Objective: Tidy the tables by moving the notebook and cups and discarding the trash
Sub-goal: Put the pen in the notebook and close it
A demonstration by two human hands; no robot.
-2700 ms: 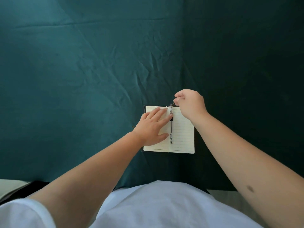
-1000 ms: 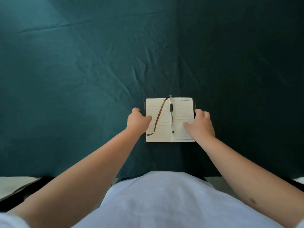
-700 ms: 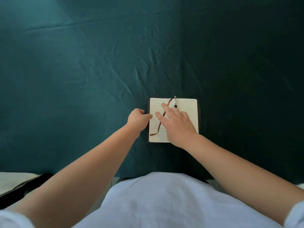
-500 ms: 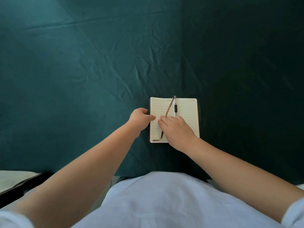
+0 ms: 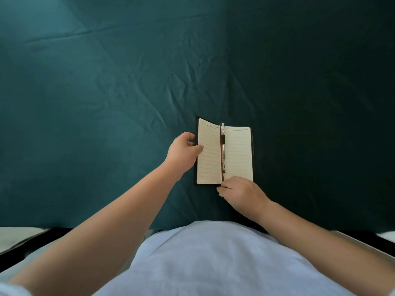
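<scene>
From the head camera, you are looking down over your own pale shirt (image 5: 213,259) at a table draped in a creased dark teal cloth (image 5: 106,92). The notebook (image 5: 237,154) lies open on that cloth a little right of centre, near the table's front edge, its dark cover showing as a thin border around the lined cream pages.

Your left hand (image 5: 183,152) is at the notebook's left edge. The thumb lies on top of the left-hand page and the fingers curl round behind the cover, so this hand is closed on the notebook's left half. That half is lifted off the cloth and tilted up toward the spine, while the right-hand page lies flat.

A pen (image 5: 223,146) with a clear barrel and a black grip lies along the gutter between the two pages, its top end just past the upper edge of the paper. A brown ribbon bookmark (image 5: 221,159) runs down the gutter just beside it.

Your right hand (image 5: 241,193) is at the notebook's lower edge, below the spine. Its fingertips are pinched together right where the ribbon's lower end leaves the pages; they seem to hold that end, though the contact itself is too small to make out. The heel of this hand rests on the cloth, clear of the pen.
</scene>
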